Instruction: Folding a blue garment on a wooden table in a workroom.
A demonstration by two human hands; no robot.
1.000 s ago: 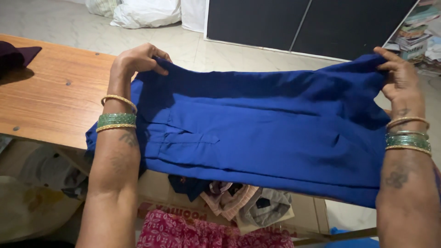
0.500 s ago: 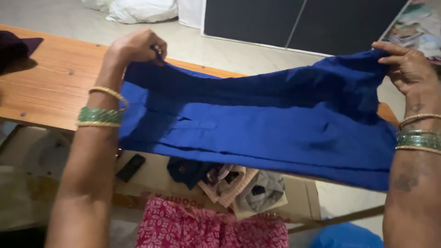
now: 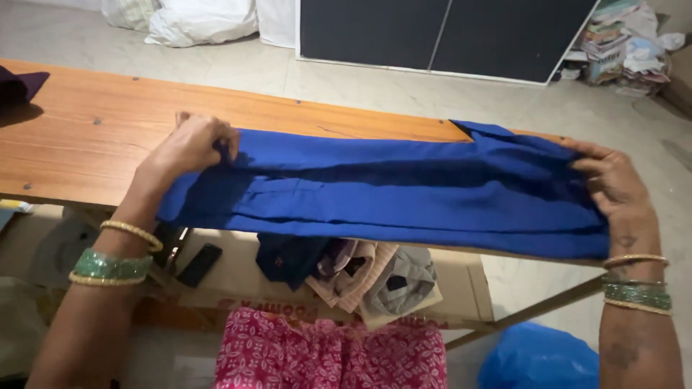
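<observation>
A folded blue garment (image 3: 404, 191) lies stretched along the near edge of a long wooden table (image 3: 108, 122). My left hand (image 3: 191, 144) grips its left end, fingers curled into the cloth. The right end is pinched by my right hand (image 3: 613, 184), just past the table's end. Both wrists wear green and gold bangles. The garment forms a long flat band, with a pocket flap showing near its left part.
Under the table, a cardboard sheet (image 3: 238, 270) holds folded clothes (image 3: 375, 274) and a dark phone (image 3: 200, 264). A pink patterned cloth (image 3: 324, 353) lies below, a blue bag (image 3: 540, 356) at lower right. White sacks (image 3: 194, 21), dark cabinet doors (image 3: 432, 32) and piled papers (image 3: 613, 36) stand beyond.
Both hands have lowered the blue garment from the air onto the table and drawn it into a flatter, narrower band. My view has shifted towards the table.
</observation>
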